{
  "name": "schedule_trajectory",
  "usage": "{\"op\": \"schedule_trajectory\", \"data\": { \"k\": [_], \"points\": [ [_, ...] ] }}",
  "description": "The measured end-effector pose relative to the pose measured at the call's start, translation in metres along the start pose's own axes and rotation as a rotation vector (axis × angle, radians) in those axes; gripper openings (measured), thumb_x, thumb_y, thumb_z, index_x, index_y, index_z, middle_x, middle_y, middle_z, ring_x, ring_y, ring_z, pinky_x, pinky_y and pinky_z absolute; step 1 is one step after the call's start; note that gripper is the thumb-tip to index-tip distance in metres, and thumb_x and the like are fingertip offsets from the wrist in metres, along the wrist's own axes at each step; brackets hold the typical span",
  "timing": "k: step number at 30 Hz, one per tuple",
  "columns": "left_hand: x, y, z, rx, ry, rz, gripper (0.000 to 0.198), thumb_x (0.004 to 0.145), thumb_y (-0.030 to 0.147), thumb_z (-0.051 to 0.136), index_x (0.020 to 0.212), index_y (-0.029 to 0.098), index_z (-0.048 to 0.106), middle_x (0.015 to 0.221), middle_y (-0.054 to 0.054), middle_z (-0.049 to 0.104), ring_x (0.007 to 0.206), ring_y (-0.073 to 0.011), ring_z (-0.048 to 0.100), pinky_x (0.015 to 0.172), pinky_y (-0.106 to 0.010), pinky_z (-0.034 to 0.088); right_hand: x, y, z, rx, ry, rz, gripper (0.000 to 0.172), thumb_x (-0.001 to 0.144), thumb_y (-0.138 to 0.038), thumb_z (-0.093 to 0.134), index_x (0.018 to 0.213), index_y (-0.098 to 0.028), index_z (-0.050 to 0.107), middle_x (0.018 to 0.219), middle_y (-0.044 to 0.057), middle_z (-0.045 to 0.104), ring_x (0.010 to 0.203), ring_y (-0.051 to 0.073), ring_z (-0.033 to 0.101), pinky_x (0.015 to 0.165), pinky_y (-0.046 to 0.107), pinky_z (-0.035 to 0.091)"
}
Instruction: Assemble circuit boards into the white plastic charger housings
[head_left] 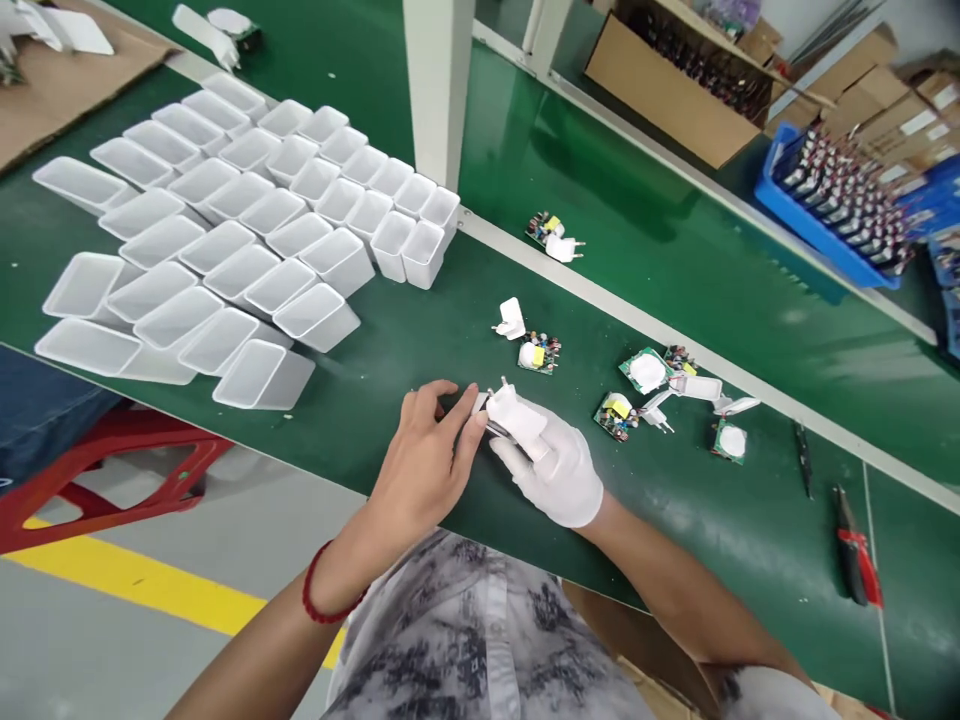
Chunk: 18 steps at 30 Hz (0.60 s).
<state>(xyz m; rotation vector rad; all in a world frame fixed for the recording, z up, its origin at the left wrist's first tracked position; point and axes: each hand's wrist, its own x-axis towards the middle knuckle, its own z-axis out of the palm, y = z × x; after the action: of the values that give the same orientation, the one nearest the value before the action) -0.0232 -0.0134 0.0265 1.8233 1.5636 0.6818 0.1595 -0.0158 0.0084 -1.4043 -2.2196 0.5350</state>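
My right hand point(559, 468), in a white glove, is closed around a white plug piece point(514, 412) with two metal prongs pointing up, just above the green bench near its front edge. My bare left hand point(424, 460), with a red cord on the wrist, pinches the same piece from the left with thumb and fingertips. Just beyond them lie a white plug cap point(511, 320) and a small circuit board point(540, 353). To the right are several more boards and white plug parts point(660, 395).
Several empty white plastic housings point(217, 245) stand in rows on the left of the green bench point(375, 340). A white post point(439, 90) rises behind them. Red-handled cutters point(855, 545) lie at the right. A blue tray of parts point(840, 195) and cardboard boxes point(675, 85) sit far right.
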Motion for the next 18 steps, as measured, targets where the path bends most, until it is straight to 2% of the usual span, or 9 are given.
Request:
{"op": "schedule_trajectory", "data": {
  "k": [3, 5, 8, 11, 15, 18],
  "points": [
    [-0.003, -0.011, -0.007, -0.026, -0.078, 0.070, 0.043, 0.101, 0.038, 0.034, 0.108, 0.019, 0.072, 0.116, -0.014, 0.058, 0.103, -0.0283, 0.052, 0.089, -0.046, 0.048, 0.006, 0.000, 0.006, -0.002, -0.102, -0.005, 0.042, 0.094, -0.033, 0.055, 0.135, -0.025, 0.058, 0.132, 0.011, 0.063, 0.120, 0.028, 0.062, 0.101, 0.042, 0.053],
    [-0.008, -0.019, -0.012, -0.107, -0.078, 0.073, 0.042, 0.101, 0.037, 0.034, 0.113, 0.018, 0.070, 0.119, -0.014, 0.058, 0.108, -0.0280, 0.053, 0.093, -0.045, 0.047, 0.007, -0.005, 0.003, -0.049, -0.112, 0.007, 0.038, 0.095, -0.034, 0.054, 0.132, -0.027, 0.061, 0.128, 0.010, 0.066, 0.116, 0.028, 0.064, 0.099, 0.041, 0.055],
    [-0.017, -0.032, -0.017, -0.246, -0.005, 0.023, 0.039, 0.101, 0.035, 0.037, 0.124, 0.018, 0.064, 0.122, -0.011, 0.060, 0.112, -0.0252, 0.056, 0.096, -0.040, 0.048, -0.002, -0.017, -0.017, -0.184, 0.012, 0.074, 0.032, 0.095, -0.035, 0.054, 0.124, -0.030, 0.067, 0.116, 0.009, 0.071, 0.102, 0.028, 0.070, 0.089, 0.038, 0.059],
    [-0.026, -0.042, -0.018, -0.318, 0.054, 0.030, 0.032, 0.100, 0.030, 0.043, 0.118, 0.021, 0.067, 0.119, -0.008, 0.063, 0.109, -0.0222, 0.060, 0.093, -0.035, 0.050, -0.019, -0.024, -0.035, -0.273, 0.169, 0.074, 0.032, 0.091, -0.030, 0.060, 0.122, -0.028, 0.067, 0.111, 0.010, 0.073, 0.101, 0.030, 0.070, 0.086, 0.040, 0.061],
    [-0.028, -0.050, -0.013, -0.301, 0.152, 0.157, 0.027, 0.097, 0.023, 0.046, 0.113, 0.020, 0.068, 0.112, -0.009, 0.066, 0.103, -0.0225, 0.062, 0.089, -0.036, 0.052, -0.029, -0.016, -0.021, -0.286, 0.156, -0.084, 0.029, 0.091, -0.022, 0.057, 0.119, -0.027, 0.066, 0.111, 0.010, 0.073, 0.101, 0.030, 0.071, 0.079, 0.043, 0.063],
    [-0.026, -0.052, -0.008, -0.252, 0.177, 0.204, 0.027, 0.096, 0.020, 0.047, 0.113, 0.019, 0.068, 0.111, -0.010, 0.066, 0.099, -0.0227, 0.061, 0.088, -0.037, 0.052, -0.033, -0.008, -0.012, -0.279, 0.148, -0.017, 0.032, 0.091, -0.023, 0.059, 0.122, -0.026, 0.065, 0.114, 0.012, 0.072, 0.101, 0.029, 0.072, 0.083, 0.042, 0.063]
  ]
}}
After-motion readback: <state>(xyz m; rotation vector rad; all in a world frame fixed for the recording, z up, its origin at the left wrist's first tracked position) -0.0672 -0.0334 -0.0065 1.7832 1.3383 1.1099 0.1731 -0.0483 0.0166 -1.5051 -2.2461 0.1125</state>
